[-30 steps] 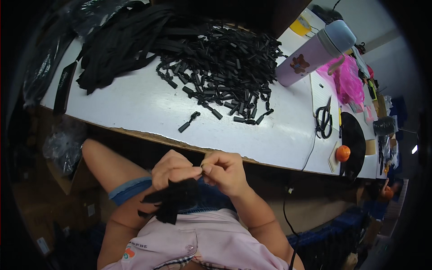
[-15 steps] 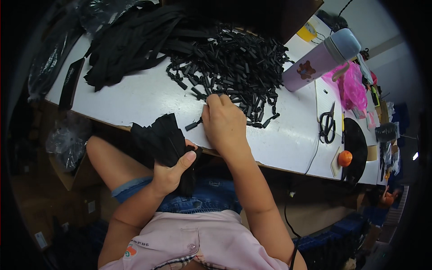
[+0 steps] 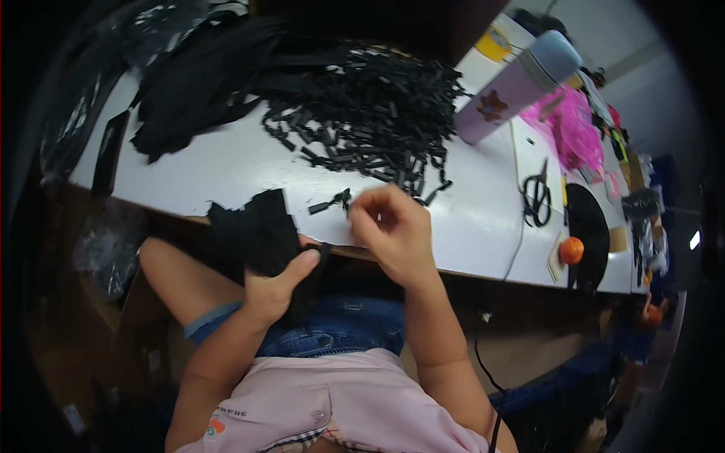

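Evidently, a white table (image 3: 483, 189) crosses the frame, bearing a heap of small black pulls (image 3: 370, 113) at upper centre, a purple bottle (image 3: 491, 106) at upper right and scissors (image 3: 537, 200) at right. The room's margins run dark. At centre-left, the left hand (image 3: 273, 287) grips black strips (image 3: 260, 230). The right hand (image 3: 396, 234), at centre, is curled and blurred; whether it pinches anything cannot be told. Compared with the preceding frame, it has drawn back from the heap.

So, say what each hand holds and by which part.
The left hand grips a bundle of black strips below its fanned end; right hand too blurred to tell.
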`<state>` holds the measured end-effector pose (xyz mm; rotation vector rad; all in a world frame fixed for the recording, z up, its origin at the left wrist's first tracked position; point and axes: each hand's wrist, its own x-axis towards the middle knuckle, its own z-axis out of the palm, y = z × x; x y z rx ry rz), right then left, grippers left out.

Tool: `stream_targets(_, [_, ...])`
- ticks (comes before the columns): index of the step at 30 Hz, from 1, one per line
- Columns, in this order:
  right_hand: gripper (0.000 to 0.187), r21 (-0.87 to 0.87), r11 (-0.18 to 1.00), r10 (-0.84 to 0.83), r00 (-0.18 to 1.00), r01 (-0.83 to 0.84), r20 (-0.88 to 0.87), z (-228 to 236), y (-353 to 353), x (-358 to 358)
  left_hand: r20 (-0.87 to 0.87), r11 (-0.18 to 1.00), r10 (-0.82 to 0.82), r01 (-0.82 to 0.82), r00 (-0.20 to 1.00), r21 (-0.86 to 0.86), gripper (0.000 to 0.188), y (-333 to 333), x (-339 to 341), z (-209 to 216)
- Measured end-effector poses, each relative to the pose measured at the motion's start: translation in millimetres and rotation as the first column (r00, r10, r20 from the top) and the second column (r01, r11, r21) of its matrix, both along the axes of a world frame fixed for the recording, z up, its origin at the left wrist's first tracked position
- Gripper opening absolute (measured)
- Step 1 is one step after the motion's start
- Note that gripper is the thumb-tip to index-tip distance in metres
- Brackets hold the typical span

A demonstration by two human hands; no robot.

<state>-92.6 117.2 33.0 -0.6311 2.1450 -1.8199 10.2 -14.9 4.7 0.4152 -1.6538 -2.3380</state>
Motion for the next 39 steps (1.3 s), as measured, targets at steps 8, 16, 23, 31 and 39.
stream_targets(8, [0.009,-0.149,0.976,0.151,0.987,-0.158,-0.057,1.1,7.4,30.4,-0.148,0.980,-0.103,0.074,0.984,-0.184,0.009,6.9,-3.0,-0.7])
stream_targets(16, [0.017,0.088,0.971,0.237,0.862,-0.221,-0.449,7.4,10.4,24.3,-0.086,0.952,-0.097,0.067,0.992,-0.298,0.015,5.7,1.9,7.4])
stream_targets(23, [0.020,-0.078,0.991,0.077,0.932,-0.112,-0.353,-5.1,3.5,36.1,-0.098,0.982,-0.148,0.134,0.984,-0.136,0.023,1.0,1.1,1.3])
stream_targets(31, [0.014,-0.308,0.946,0.096,0.995,-0.098,-0.022,-15.2,0.7,40.1,-0.111,0.976,-0.072,0.047,0.991,-0.213,0.025,6.5,2.1,1.5])
stream_targets(39, [0.010,-0.296,0.955,0.022,1.000,-0.026,-0.018,-23.0,-1.1,49.8,-0.183,0.961,-0.039,-0.013,0.982,-0.275,0.021,9.0,1.4,2.4])
